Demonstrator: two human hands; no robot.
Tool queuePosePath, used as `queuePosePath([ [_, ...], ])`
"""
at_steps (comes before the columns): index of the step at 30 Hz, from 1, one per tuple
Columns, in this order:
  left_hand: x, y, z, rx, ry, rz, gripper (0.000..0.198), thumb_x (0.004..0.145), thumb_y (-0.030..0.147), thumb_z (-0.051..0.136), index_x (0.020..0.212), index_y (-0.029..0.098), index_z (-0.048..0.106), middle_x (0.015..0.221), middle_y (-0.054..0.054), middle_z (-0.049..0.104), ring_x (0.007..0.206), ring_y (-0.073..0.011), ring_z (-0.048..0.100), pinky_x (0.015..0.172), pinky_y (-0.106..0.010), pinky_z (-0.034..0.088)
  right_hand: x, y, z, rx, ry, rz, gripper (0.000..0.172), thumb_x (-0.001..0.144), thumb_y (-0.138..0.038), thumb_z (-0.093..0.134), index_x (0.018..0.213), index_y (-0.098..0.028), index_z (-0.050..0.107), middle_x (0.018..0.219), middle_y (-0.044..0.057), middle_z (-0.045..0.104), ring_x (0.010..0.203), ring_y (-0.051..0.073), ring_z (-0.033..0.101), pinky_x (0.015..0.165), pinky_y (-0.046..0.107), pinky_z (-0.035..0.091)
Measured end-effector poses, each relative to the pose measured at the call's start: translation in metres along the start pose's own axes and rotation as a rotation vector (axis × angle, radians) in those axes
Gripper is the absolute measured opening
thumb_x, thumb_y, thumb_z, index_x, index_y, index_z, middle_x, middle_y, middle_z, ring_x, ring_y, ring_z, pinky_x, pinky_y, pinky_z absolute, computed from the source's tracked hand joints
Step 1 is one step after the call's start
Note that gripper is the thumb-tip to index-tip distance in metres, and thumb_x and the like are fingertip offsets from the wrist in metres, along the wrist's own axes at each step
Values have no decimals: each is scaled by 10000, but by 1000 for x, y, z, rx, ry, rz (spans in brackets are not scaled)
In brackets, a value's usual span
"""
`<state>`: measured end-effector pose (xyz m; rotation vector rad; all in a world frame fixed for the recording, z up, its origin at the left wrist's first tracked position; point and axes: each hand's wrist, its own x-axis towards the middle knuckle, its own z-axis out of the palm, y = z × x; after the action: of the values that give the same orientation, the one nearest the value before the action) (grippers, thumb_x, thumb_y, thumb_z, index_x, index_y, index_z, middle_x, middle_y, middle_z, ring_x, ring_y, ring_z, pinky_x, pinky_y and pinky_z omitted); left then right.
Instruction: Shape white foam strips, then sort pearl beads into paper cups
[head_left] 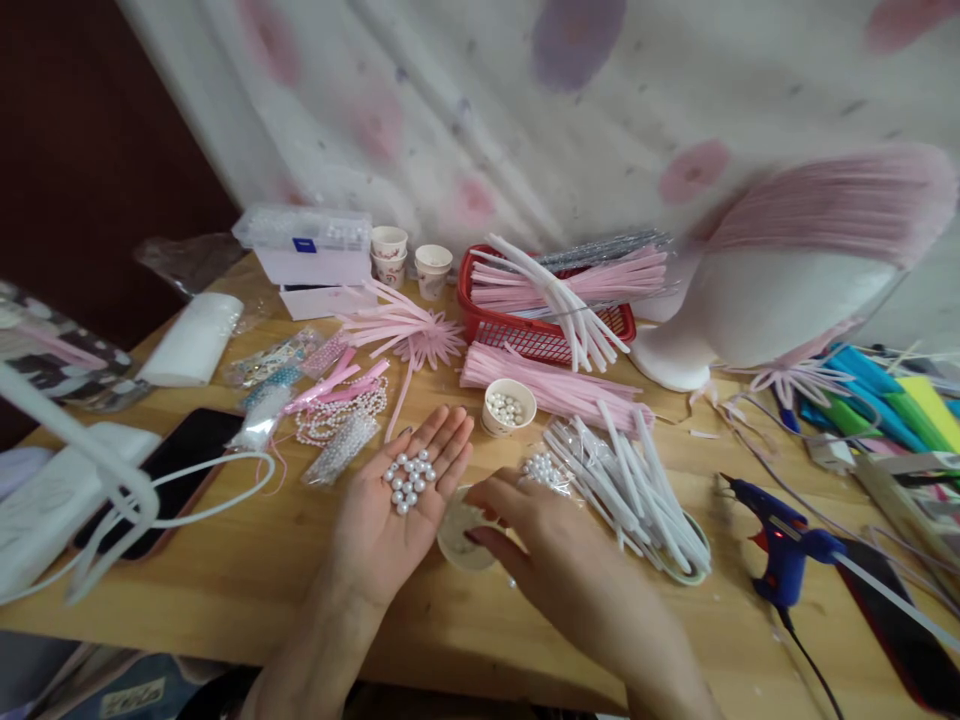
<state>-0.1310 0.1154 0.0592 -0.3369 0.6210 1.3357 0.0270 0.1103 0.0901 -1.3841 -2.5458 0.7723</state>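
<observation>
My left hand (pixel 405 500) is palm up with its fingers stretched out, holding a small heap of white pearl beads (pixel 409 480). Close beside it, my right hand (pixel 525 520) is bent over a pale round cup (pixel 466 548), its thumb and fingers curled together at the opening. What those fingertips hold, if anything, is hidden. Just behind them stands a paper cup (pixel 508 408) with pearl beads inside. More pearls in a clear bag (pixel 546 472) lie past my right knuckles. One loose bead (pixel 511 582) rests on the table by my right hand.
A red basket (pixel 517 335) of pipe cleaners stands at the back, near a white mannequin head (pixel 787 300). White pipe cleaners (pixel 637 490) lie right of centre. A blue glue gun (pixel 784 535) with a lit red light is at the right; a phone (pixel 180 470) lies left.
</observation>
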Motion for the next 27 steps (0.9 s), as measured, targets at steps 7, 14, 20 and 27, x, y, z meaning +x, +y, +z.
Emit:
queuePosePath([
  [7, 2, 4, 1, 18, -35, 3, 422, 1014, 157, 266, 1159, 53, 649, 1111, -192, 749, 1062, -273, 715, 856, -400, 622, -32, 38, -7, 260, 566, 158, 84, 945, -304, 597, 934, -221, 607, 720, -14, 653, 616, 132, 619, 535, 218, 454],
  [14, 8, 12, 5, 63, -33, 81, 416, 1014, 152, 264, 1240, 76, 604, 1104, -164, 756, 1053, -264, 720, 843, -411, 624, -103, 74, 79, -312, 384, -36, 436, 1000, -569, 358, 946, -184, 555, 675, 15, 632, 518, 156, 587, 492, 266, 408],
  [20, 9, 7, 5, 75, -32, 79, 417, 1010, 146, 260, 1194, 73, 627, 1066, -168, 763, 1040, -263, 725, 844, -414, 623, -99, 78, 102, -289, 237, -195, 296, 1058, -206, 314, 905, -200, 568, 738, 20, 662, 628, 186, 609, 578, 296, 418],
  [27, 5, 3, 2, 28, 15, 41, 411, 1013, 151, 264, 1147, 70, 644, 1032, -168, 769, 1014, -274, 733, 842, -421, 627, -91, 83, 76, -220, 317, -159, 307, 1070, -265, 312, 888, -209, 552, 715, 9, 624, 592, 156, 604, 540, 259, 443],
])
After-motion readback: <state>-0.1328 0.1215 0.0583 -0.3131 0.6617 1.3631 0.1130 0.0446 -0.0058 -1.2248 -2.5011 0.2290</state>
